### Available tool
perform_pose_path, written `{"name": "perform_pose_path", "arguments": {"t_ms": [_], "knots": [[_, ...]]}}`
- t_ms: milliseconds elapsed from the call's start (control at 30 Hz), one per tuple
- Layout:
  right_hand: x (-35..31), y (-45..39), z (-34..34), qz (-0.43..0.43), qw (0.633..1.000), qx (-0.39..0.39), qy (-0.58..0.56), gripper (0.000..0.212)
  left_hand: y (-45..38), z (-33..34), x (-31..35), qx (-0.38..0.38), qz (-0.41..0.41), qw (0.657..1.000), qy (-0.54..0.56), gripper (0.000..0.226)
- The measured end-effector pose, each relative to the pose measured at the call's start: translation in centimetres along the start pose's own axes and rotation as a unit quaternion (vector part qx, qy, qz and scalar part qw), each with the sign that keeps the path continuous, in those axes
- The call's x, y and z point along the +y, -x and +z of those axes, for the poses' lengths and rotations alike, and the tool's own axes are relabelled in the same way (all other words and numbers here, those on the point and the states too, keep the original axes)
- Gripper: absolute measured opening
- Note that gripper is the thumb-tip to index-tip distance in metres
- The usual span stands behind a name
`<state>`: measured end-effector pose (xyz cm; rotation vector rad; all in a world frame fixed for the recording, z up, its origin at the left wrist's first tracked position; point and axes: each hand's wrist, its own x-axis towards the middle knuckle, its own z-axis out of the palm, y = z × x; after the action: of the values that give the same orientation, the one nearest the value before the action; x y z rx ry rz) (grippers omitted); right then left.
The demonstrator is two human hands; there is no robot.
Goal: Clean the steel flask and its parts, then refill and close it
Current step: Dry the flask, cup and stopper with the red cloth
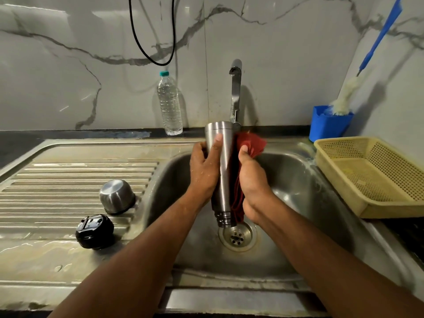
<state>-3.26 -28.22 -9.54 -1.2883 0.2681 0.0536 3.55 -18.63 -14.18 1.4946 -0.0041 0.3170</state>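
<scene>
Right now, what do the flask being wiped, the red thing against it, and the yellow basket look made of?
Flask: brushed steel, judging by its dull grey sheen. Red thing: probably a soft cloth, since it folds and bunches. Yellow basket: likely matte plastic with moulded perforations.

Both hands (227, 173) hold inverted flask (221, 171) and red cloth (249, 145) over sink (298, 180).

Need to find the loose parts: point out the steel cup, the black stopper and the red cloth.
steel cup (117, 196), head view, on its side wall.
black stopper (94, 231), head view, on its top.
red cloth (251, 143), head view, on the bunched upper part.
</scene>
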Motion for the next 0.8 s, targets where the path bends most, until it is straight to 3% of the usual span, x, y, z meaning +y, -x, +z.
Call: {"name": "perform_pose_path", "arguments": {"t_ms": [67, 167, 267, 433, 567, 633, 800], "knots": [[0.7, 0.2, 0.2, 0.068, 0.997, 0.006, 0.020, 0.046, -0.3, -0.3, 0.2, 0.021, -0.022, 0.999, 0.022, 0.050], [1.3, 0.2, 0.2, 0.114, 0.993, 0.015, 0.016, 0.046, -0.2, -0.3, 0.2, -0.008, -0.047, 0.999, 0.010, 0.051], [1.0, -0.5, 0.0, 0.059, 0.998, 0.036, -0.002, 0.045, 0.6, 0.3, 0.1, -0.058, -0.067, 0.996, -0.026, 0.052], [-0.4, -1.2, -0.5, -0.081, 0.992, 0.088, -0.028, 0.040, 1.5, 1.5, -0.1, -0.144, -0.048, 0.988, -0.037, 0.074], [-0.5, -1.3, -0.9, -0.103, 0.991, 0.082, 0.001, 0.037, 1.5, 1.6, -0.4, -0.133, -0.021, 0.990, -0.033, 0.063], [-0.2, -1.0, -0.8, -0.065, 0.996, 0.059, 0.029, 0.040, 1.2, 1.2, -0.4, -0.100, -0.004, 0.995, -0.006, 0.052], [0.6, -0.4, -0.4, 0.135, 0.990, 0.023, 0.045, 0.046, 0.6, 0.5, 0.6, 0.007, 0.024, 0.999, 0.037, 0.044]]}}
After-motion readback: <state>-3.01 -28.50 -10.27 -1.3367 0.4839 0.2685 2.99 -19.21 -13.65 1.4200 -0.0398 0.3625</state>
